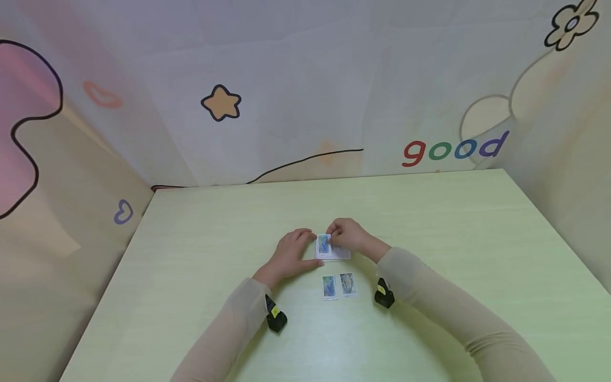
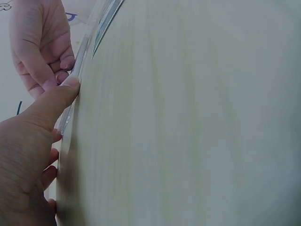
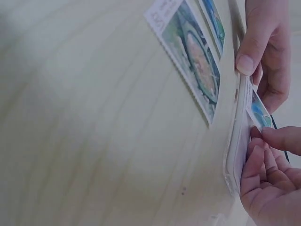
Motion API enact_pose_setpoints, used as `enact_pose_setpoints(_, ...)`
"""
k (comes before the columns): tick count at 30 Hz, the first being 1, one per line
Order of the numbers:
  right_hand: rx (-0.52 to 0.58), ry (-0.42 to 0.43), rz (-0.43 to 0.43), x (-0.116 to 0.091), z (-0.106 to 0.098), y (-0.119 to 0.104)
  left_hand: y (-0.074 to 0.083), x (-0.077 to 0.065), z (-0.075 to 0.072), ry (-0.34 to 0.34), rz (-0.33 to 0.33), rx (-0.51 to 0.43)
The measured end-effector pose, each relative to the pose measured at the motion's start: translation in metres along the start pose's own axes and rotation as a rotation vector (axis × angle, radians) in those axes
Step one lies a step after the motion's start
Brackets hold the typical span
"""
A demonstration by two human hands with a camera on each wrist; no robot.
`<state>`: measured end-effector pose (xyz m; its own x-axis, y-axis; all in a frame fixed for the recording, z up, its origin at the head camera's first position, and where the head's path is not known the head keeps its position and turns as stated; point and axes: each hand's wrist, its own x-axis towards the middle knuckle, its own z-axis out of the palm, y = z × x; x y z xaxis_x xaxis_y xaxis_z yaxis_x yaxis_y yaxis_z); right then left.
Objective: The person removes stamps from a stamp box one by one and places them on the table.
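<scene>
My right hand (image 1: 347,234) pinches a blue-green postage stamp (image 1: 324,243) between thumb and forefinger. The stamp lies over the left part of a thin white pack (image 1: 341,254), whose edge looks like clear plastic in the right wrist view. My left hand (image 1: 289,253) holds the left end of this pack, with the thumb at its near edge and fingers by the far left corner. Nearer to me, two loose stamps lie side by side on the table: a blue-green stamp (image 1: 329,287) and a stamp with an oval picture (image 3: 197,61). Finger contact under the pack is hidden.
A pale wooden-patterned table (image 1: 229,228) carries everything. A printed backdrop (image 1: 305,106) with a star, a flower and the word "good" stands behind it and at both sides. Each sleeve cuff bears a black wrist camera, such as the left camera (image 1: 277,321).
</scene>
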<state>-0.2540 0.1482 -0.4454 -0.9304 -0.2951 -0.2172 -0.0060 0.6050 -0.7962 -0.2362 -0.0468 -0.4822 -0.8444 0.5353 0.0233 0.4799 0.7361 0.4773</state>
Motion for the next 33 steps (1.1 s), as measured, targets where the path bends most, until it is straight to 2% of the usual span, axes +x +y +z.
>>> enact_pose_setpoints(6, 0.057, -0.009, 0.020, 0.0014, -0.0016, 0.0009, 0.0011, 0.0011, -0.0007, 0.000, -0.005, 0.002)
enact_pose_setpoints(19, 0.091, 0.030, 0.057, 0.0009, -0.0010, -0.0011, 0.0031, 0.0003, -0.0038, -0.003, -0.013, 0.000)
enact_pose_setpoints(33, 0.113, 0.021, 0.095, -0.0023, -0.0008, -0.0002, 0.0015, -0.0001, -0.0013, -0.006, -0.009, 0.001)
